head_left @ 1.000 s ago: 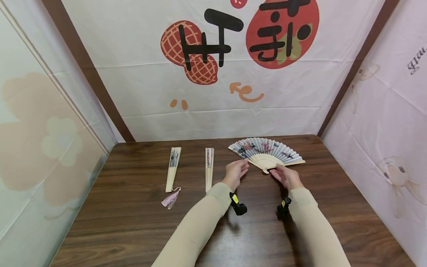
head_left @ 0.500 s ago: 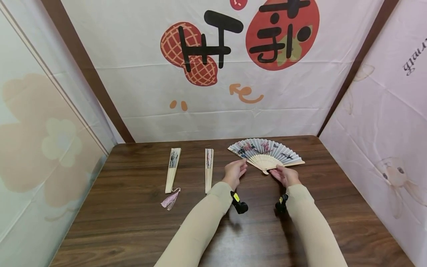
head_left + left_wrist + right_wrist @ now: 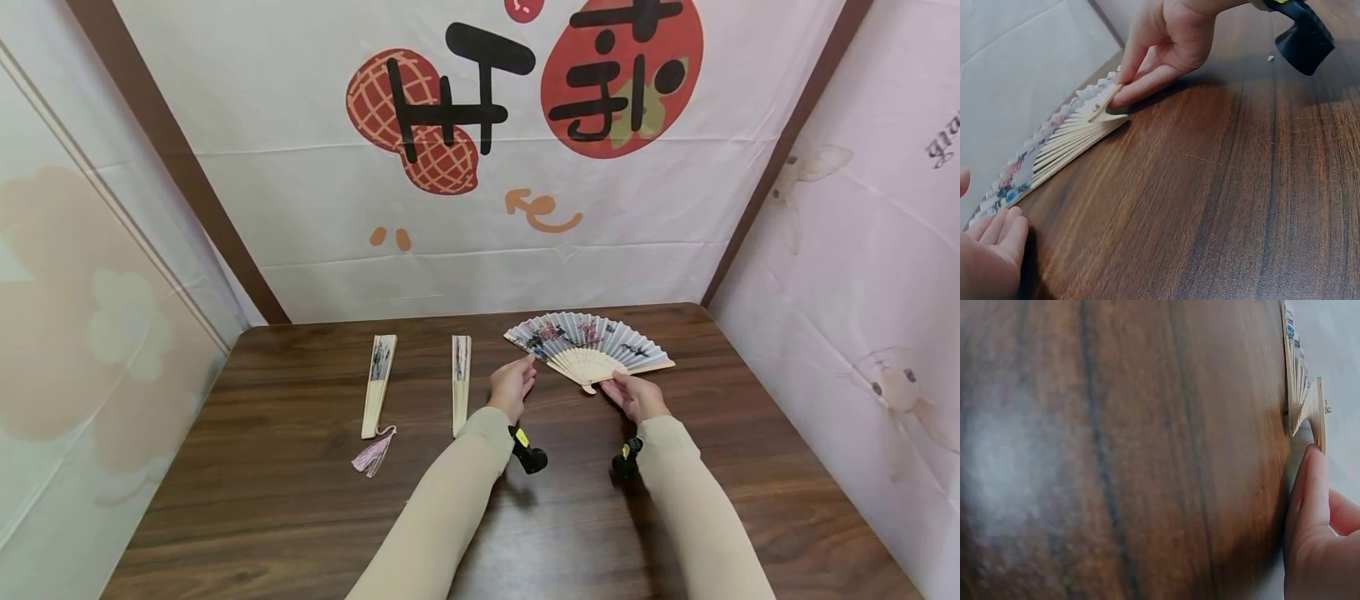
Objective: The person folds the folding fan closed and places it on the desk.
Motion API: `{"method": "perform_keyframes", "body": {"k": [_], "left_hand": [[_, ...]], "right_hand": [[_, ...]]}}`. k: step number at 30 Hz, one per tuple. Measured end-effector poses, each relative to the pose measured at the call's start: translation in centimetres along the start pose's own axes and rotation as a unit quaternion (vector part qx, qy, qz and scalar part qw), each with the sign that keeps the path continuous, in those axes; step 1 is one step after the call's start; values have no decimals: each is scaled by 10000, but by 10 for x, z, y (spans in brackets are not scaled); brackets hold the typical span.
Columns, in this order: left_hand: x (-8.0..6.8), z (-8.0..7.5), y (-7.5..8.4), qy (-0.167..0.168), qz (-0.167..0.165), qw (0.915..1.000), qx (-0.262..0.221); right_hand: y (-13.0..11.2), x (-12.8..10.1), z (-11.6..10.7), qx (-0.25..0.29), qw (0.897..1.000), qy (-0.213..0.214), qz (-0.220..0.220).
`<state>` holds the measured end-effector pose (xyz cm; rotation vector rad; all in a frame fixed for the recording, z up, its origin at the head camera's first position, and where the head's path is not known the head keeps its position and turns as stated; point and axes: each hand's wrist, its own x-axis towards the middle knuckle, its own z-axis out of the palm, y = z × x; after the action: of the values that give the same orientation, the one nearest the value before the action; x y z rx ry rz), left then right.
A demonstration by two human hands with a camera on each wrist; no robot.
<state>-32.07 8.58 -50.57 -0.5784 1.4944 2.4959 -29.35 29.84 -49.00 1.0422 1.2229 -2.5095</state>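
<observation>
Nearest the person, two beige-sleeved forearms reach out over the dark brown wooden table point(image 3: 300, 500), each with a small black wrist-mounted camera unit beneath it. Just past the sleeve cuffs come the hands. The right hand point(image 3: 633, 396) rests on the table with its fingers stretched forward and slightly curved; its fingertips point(image 3: 1132, 90) touch the pivot end of the open paper folding fan with pale bamboo ribs and a painted flower pattern point(image 3: 588, 346), pressing at the rivet where the ribs meet. Whether the thumb closes under the pivot cannot be told. The left hand point(image 3: 512, 386) lies apart from it across a bare strip of table, fingers straight and close together, their tips just beside the left outer edge of the fan's paper leaf; actual contact cannot be told.

The open fan spreads away from both hands, lying flat on the table, its ribs fanning out from the right hand's fingertips.

To the outer side of the left hand lies a closed bamboo folding fan point(image 3: 460, 383), near the wrist. Further out lies a second closed bamboo fan with a pink tassel point(image 3: 377, 385) at its near end.

Beyond the table hangs a white cloth backdrop printed with peanut and red round figures point(image 3: 480, 167).
</observation>
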Motion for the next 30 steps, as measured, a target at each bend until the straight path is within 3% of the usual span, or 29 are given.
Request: {"method": "perform_keyframes", "body": {"k": [12,25,27,28,30], "left_hand": [[1,-6,-4,-94,-2,9996,-267],[-11,-5,11,-257,-91,9994,-231],[1,-6,4,-186,45,9995,-250],[20,-10,-10,-208,145,9992,-296],[74,-19,-47,-242,266,9986,-376]], "right_hand": [[8,-4,-8,1,9998,-196,81],[10,-13,-8,-294,9971,-687,-136],[10,-14,-9,-318,9966,-745,-158],[11,-15,-10,-322,9963,-777,-166],[11,-18,-11,-326,9955,-867,-179]]}}
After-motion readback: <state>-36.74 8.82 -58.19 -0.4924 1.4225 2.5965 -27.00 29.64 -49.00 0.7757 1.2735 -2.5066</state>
